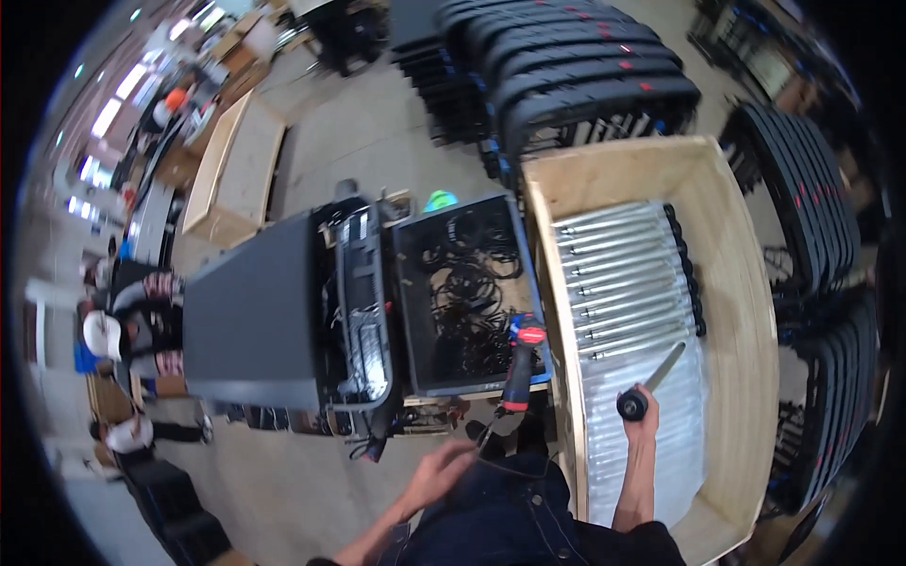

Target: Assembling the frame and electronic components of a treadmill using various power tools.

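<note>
My right hand (643, 423) is closed around the black end of a silver metal rod (661, 371), holding it above a wooden crate (741, 283). Several more silver rods with black ends (628, 283) lie in rows inside that crate. My left hand (439, 472) hangs low by my dark trousers with fingers apart, holding nothing. Just above it, a red and black power tool (521, 368) rests at the edge of a black tray of cables (467, 292).
A black flat panel (250, 316) lies on the work stand to the left. Stacks of black chair parts (576, 66) stand behind and on the right (812, 189). An empty wooden crate (236, 170) sits far left. Other people (123, 330) work at the left.
</note>
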`<action>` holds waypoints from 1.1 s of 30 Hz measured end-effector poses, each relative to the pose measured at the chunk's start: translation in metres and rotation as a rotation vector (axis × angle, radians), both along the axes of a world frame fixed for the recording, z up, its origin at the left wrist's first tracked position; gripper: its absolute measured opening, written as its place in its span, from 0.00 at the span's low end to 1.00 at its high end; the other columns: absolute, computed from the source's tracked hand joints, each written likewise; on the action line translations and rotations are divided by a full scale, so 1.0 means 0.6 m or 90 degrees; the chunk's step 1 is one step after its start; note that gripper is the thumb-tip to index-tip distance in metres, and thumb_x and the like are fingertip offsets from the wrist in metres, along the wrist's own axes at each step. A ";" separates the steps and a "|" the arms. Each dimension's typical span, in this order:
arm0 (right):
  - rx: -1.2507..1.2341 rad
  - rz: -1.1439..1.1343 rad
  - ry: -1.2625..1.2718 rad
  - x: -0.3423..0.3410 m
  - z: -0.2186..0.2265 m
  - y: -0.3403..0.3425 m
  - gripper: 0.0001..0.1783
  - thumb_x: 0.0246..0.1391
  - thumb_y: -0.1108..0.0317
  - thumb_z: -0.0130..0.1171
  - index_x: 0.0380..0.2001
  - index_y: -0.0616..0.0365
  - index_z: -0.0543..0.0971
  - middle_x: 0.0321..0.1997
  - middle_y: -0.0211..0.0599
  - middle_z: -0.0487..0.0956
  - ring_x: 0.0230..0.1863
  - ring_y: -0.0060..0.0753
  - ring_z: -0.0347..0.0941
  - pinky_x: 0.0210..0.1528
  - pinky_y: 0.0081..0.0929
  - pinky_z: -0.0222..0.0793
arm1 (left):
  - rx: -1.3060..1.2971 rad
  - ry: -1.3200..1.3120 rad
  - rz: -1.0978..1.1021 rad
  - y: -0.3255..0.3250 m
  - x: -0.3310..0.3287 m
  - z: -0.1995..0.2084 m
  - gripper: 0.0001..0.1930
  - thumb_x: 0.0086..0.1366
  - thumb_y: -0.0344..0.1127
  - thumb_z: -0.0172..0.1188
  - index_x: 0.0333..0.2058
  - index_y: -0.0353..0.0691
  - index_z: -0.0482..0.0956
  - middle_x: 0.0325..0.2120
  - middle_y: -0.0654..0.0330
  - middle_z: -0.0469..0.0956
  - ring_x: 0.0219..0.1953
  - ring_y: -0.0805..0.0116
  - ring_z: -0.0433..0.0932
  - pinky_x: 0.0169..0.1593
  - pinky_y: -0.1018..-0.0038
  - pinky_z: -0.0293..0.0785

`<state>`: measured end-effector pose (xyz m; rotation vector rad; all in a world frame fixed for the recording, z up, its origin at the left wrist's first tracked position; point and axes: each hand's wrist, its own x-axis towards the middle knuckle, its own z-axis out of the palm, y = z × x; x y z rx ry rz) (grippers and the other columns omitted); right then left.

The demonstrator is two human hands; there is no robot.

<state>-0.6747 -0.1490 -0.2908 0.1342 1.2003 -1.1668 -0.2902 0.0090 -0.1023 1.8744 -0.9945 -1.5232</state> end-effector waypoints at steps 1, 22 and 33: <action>-0.003 0.020 0.024 0.031 0.065 0.014 0.09 0.57 0.69 0.64 0.38 0.59 0.77 0.29 0.32 0.76 0.32 0.29 0.76 0.46 0.35 0.79 | -0.060 -0.042 -0.042 -0.016 0.003 0.006 0.16 0.71 0.38 0.57 0.52 0.36 0.79 0.46 0.52 0.81 0.49 0.59 0.81 0.54 0.67 0.75; -0.208 0.697 0.010 0.538 0.244 -0.070 0.28 0.63 0.52 0.60 0.58 0.60 0.73 0.46 0.41 0.81 0.44 0.35 0.80 0.47 0.34 0.79 | -0.248 0.103 -0.465 0.014 0.261 0.221 0.28 0.75 0.47 0.52 0.63 0.35 0.56 0.35 0.44 0.78 0.30 0.46 0.80 0.37 0.58 0.77; 0.124 0.272 0.157 0.626 -0.259 -0.256 0.18 0.67 0.49 0.54 0.47 0.51 0.73 0.42 0.36 0.84 0.42 0.37 0.81 0.41 0.46 0.76 | -0.121 0.688 0.398 0.028 0.259 0.110 0.33 0.68 0.57 0.59 0.53 0.29 0.68 0.26 0.53 0.73 0.19 0.68 0.72 0.24 0.74 0.69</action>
